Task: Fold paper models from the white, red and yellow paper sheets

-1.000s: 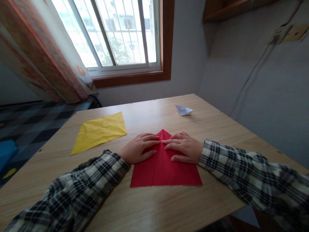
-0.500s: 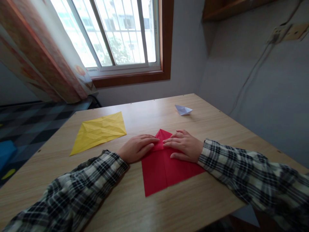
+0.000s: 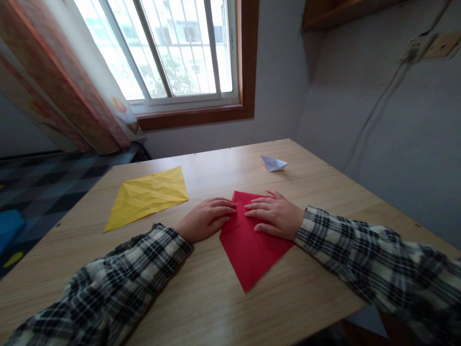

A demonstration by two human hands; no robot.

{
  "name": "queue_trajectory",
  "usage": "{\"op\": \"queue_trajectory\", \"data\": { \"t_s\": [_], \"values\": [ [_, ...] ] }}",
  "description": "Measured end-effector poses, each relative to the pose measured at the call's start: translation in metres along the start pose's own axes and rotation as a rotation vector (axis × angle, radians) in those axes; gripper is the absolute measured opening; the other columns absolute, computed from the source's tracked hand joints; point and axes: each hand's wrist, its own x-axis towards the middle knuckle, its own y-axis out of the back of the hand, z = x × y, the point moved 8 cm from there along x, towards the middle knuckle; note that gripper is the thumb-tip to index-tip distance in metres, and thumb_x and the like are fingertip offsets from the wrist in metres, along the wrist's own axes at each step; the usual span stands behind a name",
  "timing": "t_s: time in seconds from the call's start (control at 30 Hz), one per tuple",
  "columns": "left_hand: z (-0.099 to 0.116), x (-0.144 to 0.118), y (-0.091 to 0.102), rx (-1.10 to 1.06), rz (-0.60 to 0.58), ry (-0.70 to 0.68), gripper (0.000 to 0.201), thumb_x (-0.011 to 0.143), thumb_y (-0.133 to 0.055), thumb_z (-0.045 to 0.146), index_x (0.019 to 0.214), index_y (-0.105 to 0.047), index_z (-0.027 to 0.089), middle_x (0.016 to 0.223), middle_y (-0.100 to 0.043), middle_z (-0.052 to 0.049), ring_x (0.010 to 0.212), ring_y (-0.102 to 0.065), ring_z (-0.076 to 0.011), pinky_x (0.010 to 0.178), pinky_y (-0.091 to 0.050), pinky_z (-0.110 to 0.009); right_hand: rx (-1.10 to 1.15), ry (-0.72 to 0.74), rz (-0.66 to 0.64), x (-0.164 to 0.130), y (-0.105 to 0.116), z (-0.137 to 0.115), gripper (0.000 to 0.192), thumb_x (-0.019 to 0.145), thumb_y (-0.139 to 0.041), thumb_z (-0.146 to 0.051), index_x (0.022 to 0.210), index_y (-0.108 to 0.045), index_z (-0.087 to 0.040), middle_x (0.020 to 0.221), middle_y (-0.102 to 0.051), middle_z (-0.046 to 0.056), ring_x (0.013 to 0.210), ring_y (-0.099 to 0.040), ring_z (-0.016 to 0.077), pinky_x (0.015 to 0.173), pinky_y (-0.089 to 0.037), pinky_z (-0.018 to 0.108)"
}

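Creased yellow paper [image 3: 147, 194] and small white paper boat [image 3: 273, 164] on wooden table [image 3: 201, 302]

This looks like a room in someone's home, probably a bedroom or study. A plain wooden table [image 3: 201, 298] stands in the corner under a barred window [image 3: 180, 53] with a wood frame, and a patterned curtain [image 3: 61, 81] hangs to one side. A wall socket [image 3: 428, 48] with a trailing cable [image 3: 374, 110] sits on the grey plaster. Checked floor covering [image 3: 46, 182] runs beside the table, and a wooden shelf [image 3: 345, 12] hangs overhead.
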Motion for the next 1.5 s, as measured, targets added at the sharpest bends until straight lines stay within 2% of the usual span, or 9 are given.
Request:
{"op": "queue_trajectory", "data": {
  "t_s": [0.33,0.63,0.9,1.0,1.23,1.37,1.5],
  "values": [
    [-0.003,-0.001,-0.004,0.116,-0.050,0.054,0.041,0.094,-0.053,0.040,0.131,-0.058,0.023,0.140,-0.057,-0.008,0.132,-0.048,-0.0259,0.111,-0.039,-0.048,0.055,0.002,-0.048,0.000,-0.002,0.002,0.044,0.100,-0.039,-0.048,0.131,-0.058,-0.023,0.140,-0.057,0.011,0.132,-0.050,0.0261,0.114,-0.017,0.060],
    [-0.011,-0.004,-0.009,0.102,-0.108,0.141,0.070,0.081,-0.062,0.066,0.136,-0.053,0.024,0.147,-0.050,-0.010,0.138,-0.041,-0.0320,0.116,-0.028,-0.053,0.060,0.019,-0.047,0.001,0.000,0.001,0.043,0.100,-0.040,-0.047,0.130,-0.059,-0.023,0.139,-0.058,0.011,0.131,-0.050,0.0257,0.114,-0.019,0.059],
    [-0.015,-0.006,-0.013,0.118,-0.110,0.143,0.085,0.075,-0.062,0.073,0.140,-0.048,0.021,0.150,-0.043,-0.016,0.140,-0.035,-0.0363,0.115,-0.027,-0.057,0.065,0.030,-0.052,0.001,0.000,0.000,0.042,0.099,-0.042,-0.046,0.129,-0.059,-0.022,0.139,-0.058,0.011,0.131,-0.051,0.0258,0.114,-0.019,0.061],
    [-0.013,-0.006,-0.011,0.127,-0.092,0.128,0.083,0.076,-0.062,0.072,0.139,-0.048,0.021,0.148,-0.046,-0.015,0.138,-0.038,-0.0356,0.116,-0.026,-0.056,0.068,0.039,-0.053,0.001,0.001,-0.001,0.041,0.099,-0.043,-0.046,0.129,-0.059,-0.022,0.139,-0.058,0.011,0.131,-0.050,0.0259,0.114,-0.020,0.061],
    [-0.005,-0.005,-0.003,0.202,-0.013,0.091,0.060,0.088,-0.054,0.062,0.131,-0.051,0.020,0.134,-0.058,-0.013,0.133,-0.045,-0.0312,0.115,-0.031,-0.055,0.080,0.067,-0.057,0.001,0.001,-0.004,0.041,0.098,-0.044,-0.046,0.128,-0.059,-0.022,0.138,-0.059,0.012,0.132,-0.050,0.0263,0.114,-0.020,0.060],
    [-0.004,-0.006,-0.004,0.226,0.014,0.049,0.061,0.090,-0.054,0.059,0.135,-0.047,0.018,0.144,-0.050,-0.016,0.139,-0.039,-0.0309,0.114,-0.033,-0.054,0.100,0.080,-0.062,0.001,0.001,-0.004,0.041,0.098,-0.044,-0.047,0.128,-0.059,-0.022,0.138,-0.058,0.012,0.132,-0.050,0.0255,0.114,-0.021,0.059],
    [-0.007,-0.007,-0.009,0.161,-0.038,0.055,0.067,0.091,-0.054,0.056,0.145,-0.039,0.019,0.151,-0.043,-0.015,0.142,-0.035,-0.0297,0.116,-0.031,-0.052,0.111,0.080,-0.067,0.001,0.001,-0.005,0.040,0.098,-0.045,-0.045,0.128,-0.059,-0.022,0.139,-0.058,0.012,0.132,-0.050,0.0249,0.114,-0.021,0.058]
  ]
}}
